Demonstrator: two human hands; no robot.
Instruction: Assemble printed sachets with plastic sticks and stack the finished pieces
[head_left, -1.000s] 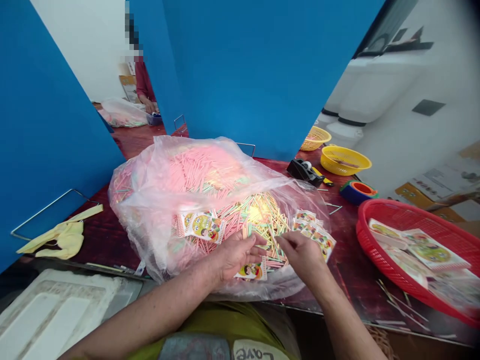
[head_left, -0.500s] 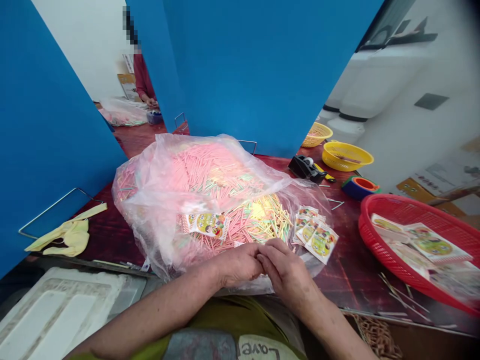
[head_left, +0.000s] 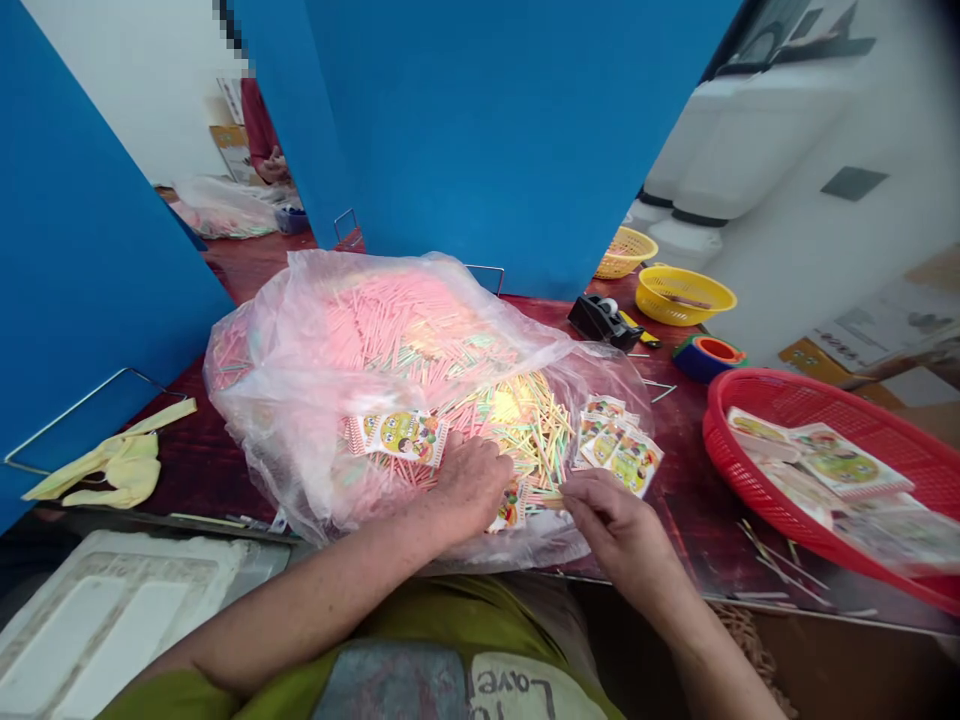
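Observation:
A large clear plastic bag [head_left: 259, 440] lies opened out, heaped with thin pink, yellow and green sticks [head_left: 386, 325]. My left hand [head_left: 472, 485] rests low over the heap with its fingers curled; the fingertips are hidden. Beside its thumb, partly covered, shows a printed packet [head_left: 510, 508]. My right hand [head_left: 615, 515], at the bag's front right edge, pinches a few thin sticks [head_left: 551, 500] pointing left. Another printed packet [head_left: 409, 437] lies on the sticks left of my left hand. Several more packets [head_left: 634, 462] overlap on the bag's right side, just beyond my right hand.
A red basket [head_left: 724, 430] with packets stands at the right. Behind it are tape rolls [head_left: 709, 357], a black tape dispenser [head_left: 600, 320] and yellow baskets [head_left: 686, 300]. Blue partitions [head_left: 480, 130] close off the back. A yellow cloth [head_left: 131, 465] lies left. A co-worker's sleeve [head_left: 259, 120] shows beyond.
My hands, together at the bag's front edge before, are now apart. The left has moved onto the heap; the right has moved right, with sticks showing in its fingers. The view has shifted slightly.

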